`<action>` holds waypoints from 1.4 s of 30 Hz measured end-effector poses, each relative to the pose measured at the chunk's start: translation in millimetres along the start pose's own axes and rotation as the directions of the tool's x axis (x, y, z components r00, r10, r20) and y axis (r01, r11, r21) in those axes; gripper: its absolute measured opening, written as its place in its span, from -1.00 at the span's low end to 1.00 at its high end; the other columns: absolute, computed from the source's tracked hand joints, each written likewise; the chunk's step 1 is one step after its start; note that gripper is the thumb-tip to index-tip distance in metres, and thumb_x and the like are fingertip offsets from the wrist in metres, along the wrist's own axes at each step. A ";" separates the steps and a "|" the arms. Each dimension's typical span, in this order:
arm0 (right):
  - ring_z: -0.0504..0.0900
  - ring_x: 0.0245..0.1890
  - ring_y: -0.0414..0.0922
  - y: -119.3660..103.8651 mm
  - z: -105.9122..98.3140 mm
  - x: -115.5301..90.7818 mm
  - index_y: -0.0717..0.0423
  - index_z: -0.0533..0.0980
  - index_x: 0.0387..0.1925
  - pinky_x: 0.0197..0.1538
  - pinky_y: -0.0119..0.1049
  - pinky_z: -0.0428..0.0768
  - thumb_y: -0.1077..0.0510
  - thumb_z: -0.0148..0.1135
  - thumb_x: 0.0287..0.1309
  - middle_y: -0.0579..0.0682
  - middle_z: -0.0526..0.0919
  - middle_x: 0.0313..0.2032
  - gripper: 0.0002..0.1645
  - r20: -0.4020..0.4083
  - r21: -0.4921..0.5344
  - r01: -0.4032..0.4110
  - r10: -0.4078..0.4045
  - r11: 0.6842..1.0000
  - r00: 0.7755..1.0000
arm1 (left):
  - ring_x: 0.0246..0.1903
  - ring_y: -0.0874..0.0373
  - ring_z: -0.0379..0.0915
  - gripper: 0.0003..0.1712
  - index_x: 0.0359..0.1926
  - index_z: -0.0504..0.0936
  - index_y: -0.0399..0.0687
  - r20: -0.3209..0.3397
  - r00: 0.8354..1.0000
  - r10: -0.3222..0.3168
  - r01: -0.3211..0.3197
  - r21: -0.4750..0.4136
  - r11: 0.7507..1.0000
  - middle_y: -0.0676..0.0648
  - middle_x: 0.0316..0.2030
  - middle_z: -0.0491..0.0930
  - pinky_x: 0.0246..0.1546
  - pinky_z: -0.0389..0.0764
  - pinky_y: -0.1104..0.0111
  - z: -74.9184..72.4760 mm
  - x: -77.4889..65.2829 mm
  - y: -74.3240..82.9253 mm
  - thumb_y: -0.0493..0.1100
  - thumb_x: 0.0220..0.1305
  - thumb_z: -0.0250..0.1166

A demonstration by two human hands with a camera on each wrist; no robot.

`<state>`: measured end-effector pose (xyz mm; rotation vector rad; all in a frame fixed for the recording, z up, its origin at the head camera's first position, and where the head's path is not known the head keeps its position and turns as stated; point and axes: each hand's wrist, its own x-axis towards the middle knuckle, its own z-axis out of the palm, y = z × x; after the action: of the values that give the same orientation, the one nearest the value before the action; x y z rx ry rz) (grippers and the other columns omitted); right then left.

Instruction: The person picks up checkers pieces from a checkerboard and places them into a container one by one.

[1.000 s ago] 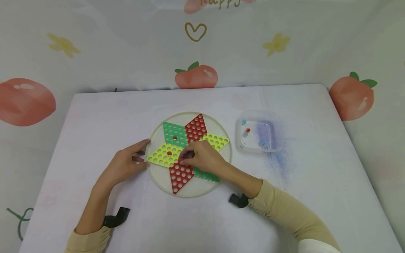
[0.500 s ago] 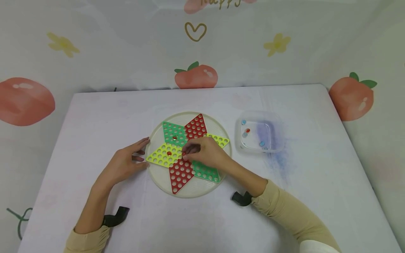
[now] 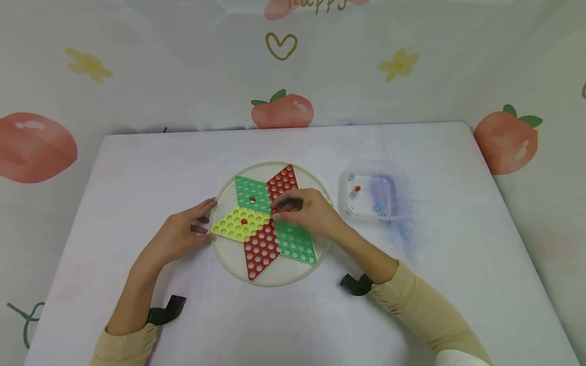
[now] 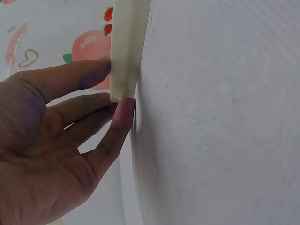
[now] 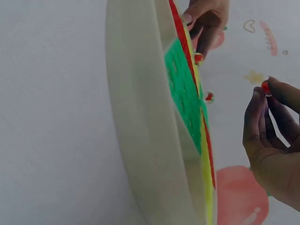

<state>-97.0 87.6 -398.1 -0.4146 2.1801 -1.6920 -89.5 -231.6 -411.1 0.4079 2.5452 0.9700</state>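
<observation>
A round cream board with a six-pointed star of red, green and yellow hole-studded fields lies on the table, a Chinese checkers board. Over its centre my right hand pinches a red marble between thumb and fingertips, held off the surface in the right wrist view. One red marble sits in the left yellow field, another marble with red in it in the upper green field. Thumb and fingers spread, my left hand touches the board's left rim. My right hand hides part of the right-hand fields.
To the board's right stands a clear plastic box holding several blue marbles and a red marble. Blue stains mark the white tabletop beside it. A printed cloth hangs behind the table's far edge.
My right hand has moved up and to the right with the marble, from the lower red field's inner tip to above the board's centre. My left hand stays at the rim.
</observation>
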 end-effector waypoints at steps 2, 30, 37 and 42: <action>0.69 -0.28 -0.12 -1.6 -3.3 -1.5 0.18 0.66 -0.18 -0.14 -0.31 0.69 0.26 0.46 0.09 -0.03 0.73 -0.28 -0.77 -0.008 0.011 -0.008 0.008 1.000 1.000 | -0.09 -0.09 0.63 -0.06 0.47 0.25 -0.18 0.006 1.000 -0.001 0.001 0.005 1.000 -0.26 0.37 0.34 -0.12 0.70 0.24 0.2 1.0 -0.5 -0.37 0.08 0.47; 0.70 -0.18 -0.08 -6.3 -54.7 -27.4 0.25 0.64 -0.11 -0.11 -0.33 0.68 0.25 0.42 0.13 0.07 0.72 -0.18 -0.73 -0.126 -0.014 -0.020 0.019 1.000 0.992 | -0.08 -0.07 0.61 -0.06 0.47 0.25 -0.19 0.007 1.000 0.003 -0.002 -0.008 1.000 -0.22 0.41 0.30 -0.09 0.69 0.20 1.0 0.8 -1.1 -0.37 0.09 0.46; 0.70 -0.21 -0.09 -4.2 -71.5 -38.9 0.26 0.62 -0.13 -0.13 -0.36 0.68 0.27 0.42 0.13 0.11 0.72 -0.19 -0.74 -0.180 -0.025 -0.054 0.048 0.998 0.983 | -0.09 -0.08 0.61 -0.06 0.48 0.24 -0.17 0.017 1.000 -0.009 0.009 -0.018 1.000 -0.26 0.37 0.35 -0.08 0.68 0.15 -0.2 0.2 2.2 -0.34 0.10 0.48; 0.68 -0.19 -0.09 -2.1 -85.6 -47.5 0.23 0.61 -0.10 -0.13 -0.38 0.67 0.22 0.42 0.16 0.09 0.70 -0.15 -0.71 -0.222 -0.044 -0.084 0.073 0.995 0.972 | -0.08 -0.09 0.61 -0.06 0.48 0.24 -0.18 0.023 1.000 -0.009 0.009 -0.015 1.000 -0.26 0.38 0.33 -0.08 0.68 0.15 -1.3 0.7 2.9 -0.34 0.11 0.47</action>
<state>-92.4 181.9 -372.2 -0.1575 2.3678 -1.7105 -90.3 -229.9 -408.4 0.4004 2.5156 0.9758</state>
